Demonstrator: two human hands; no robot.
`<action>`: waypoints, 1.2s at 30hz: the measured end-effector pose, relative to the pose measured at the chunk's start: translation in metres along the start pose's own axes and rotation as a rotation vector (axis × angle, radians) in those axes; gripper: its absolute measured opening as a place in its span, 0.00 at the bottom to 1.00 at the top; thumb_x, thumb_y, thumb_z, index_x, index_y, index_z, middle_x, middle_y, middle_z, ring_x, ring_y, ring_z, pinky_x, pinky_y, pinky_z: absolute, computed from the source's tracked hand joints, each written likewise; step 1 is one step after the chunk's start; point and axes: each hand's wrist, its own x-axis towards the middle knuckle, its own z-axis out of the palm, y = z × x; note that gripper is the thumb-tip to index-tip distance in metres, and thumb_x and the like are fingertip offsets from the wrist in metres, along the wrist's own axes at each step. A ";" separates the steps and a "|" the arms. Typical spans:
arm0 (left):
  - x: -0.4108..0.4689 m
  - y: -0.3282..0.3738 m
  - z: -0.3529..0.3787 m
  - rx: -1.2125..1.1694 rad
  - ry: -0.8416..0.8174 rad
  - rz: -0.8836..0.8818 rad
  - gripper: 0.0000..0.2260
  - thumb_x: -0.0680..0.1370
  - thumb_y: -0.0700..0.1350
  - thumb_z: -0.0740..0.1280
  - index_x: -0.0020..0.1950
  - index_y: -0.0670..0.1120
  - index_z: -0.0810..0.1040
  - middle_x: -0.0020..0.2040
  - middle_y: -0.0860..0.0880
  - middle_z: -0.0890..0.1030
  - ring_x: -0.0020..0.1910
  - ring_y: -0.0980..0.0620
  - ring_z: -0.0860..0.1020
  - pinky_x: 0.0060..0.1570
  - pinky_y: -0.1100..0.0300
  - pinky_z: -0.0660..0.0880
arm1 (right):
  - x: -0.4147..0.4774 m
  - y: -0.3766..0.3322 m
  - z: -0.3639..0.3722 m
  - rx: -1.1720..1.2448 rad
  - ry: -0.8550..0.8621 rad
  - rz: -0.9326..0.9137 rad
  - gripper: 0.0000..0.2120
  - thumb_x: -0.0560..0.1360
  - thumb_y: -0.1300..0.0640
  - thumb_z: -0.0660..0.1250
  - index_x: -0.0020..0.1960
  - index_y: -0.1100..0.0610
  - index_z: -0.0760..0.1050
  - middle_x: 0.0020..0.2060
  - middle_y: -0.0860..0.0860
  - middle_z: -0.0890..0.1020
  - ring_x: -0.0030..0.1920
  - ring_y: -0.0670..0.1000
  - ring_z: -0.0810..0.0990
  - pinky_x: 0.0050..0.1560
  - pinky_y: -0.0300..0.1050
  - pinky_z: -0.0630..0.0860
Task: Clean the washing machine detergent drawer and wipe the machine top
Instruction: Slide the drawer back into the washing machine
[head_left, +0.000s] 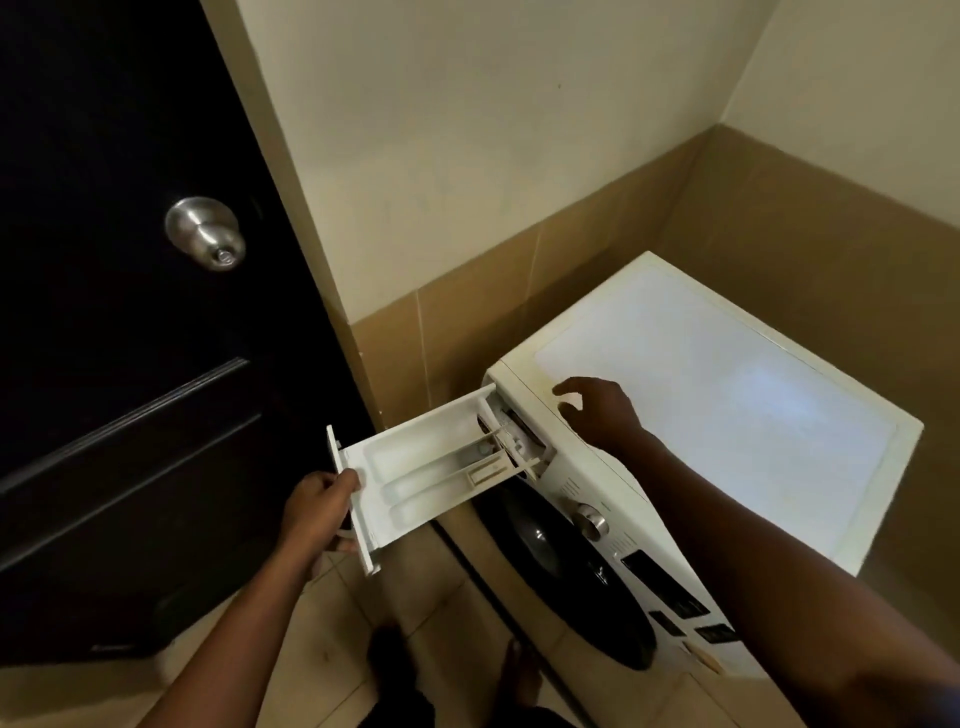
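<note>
The step in hand looks like drawing the detergent drawer (426, 478) out of the washing machine (571, 486). The drawer sits at centre frame, pulled most of the way out of its slot at the machine's upper front corner and slanting toward the lower left.

The left grip (317, 512) is closed around the drawer's front panel, thumb on top and fingers curled beneath. The right grip (597, 410) holds nothing. Its fingers are loosely curled over the front edge of the machine top (717, 395), and I cannot tell whether they touch it.

To do this well, pull in line with the slot rather than sideways. Steady the machine with the free grip. Expect a release catch near the drawer's back end that probably needs pressing. Keep the drawer level so no residue tips onto the floor (322, 623).

Counted:
- One drawer, with what looks like three troughs.
- One washing machine.
- One silver dial (589, 519) on the machine.
- One dark porthole (566, 577) on the machine.
- One black door (130, 415) at left.
- One knob (205, 234) on the door.
- Two grips.
- No cloth in view.
</note>
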 end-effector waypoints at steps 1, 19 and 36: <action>0.007 -0.004 0.000 0.005 -0.004 -0.013 0.10 0.78 0.47 0.67 0.53 0.41 0.79 0.48 0.38 0.81 0.41 0.39 0.82 0.28 0.53 0.79 | 0.003 0.005 0.004 -0.055 -0.031 0.018 0.16 0.79 0.57 0.69 0.66 0.52 0.80 0.65 0.49 0.81 0.65 0.53 0.78 0.65 0.47 0.73; 0.074 -0.047 0.038 0.013 -0.182 -0.134 0.24 0.72 0.55 0.69 0.62 0.42 0.75 0.55 0.41 0.80 0.50 0.39 0.81 0.37 0.42 0.84 | 0.004 0.032 0.055 -0.322 -0.206 0.179 0.36 0.79 0.64 0.63 0.82 0.47 0.55 0.82 0.48 0.56 0.78 0.56 0.64 0.74 0.45 0.61; 0.085 -0.043 0.080 0.047 -0.080 -0.048 0.29 0.65 0.63 0.65 0.55 0.42 0.77 0.49 0.44 0.83 0.44 0.43 0.83 0.40 0.43 0.85 | 0.005 0.038 0.056 -0.255 -0.164 0.171 0.34 0.77 0.63 0.66 0.80 0.47 0.63 0.80 0.47 0.62 0.78 0.54 0.65 0.75 0.49 0.66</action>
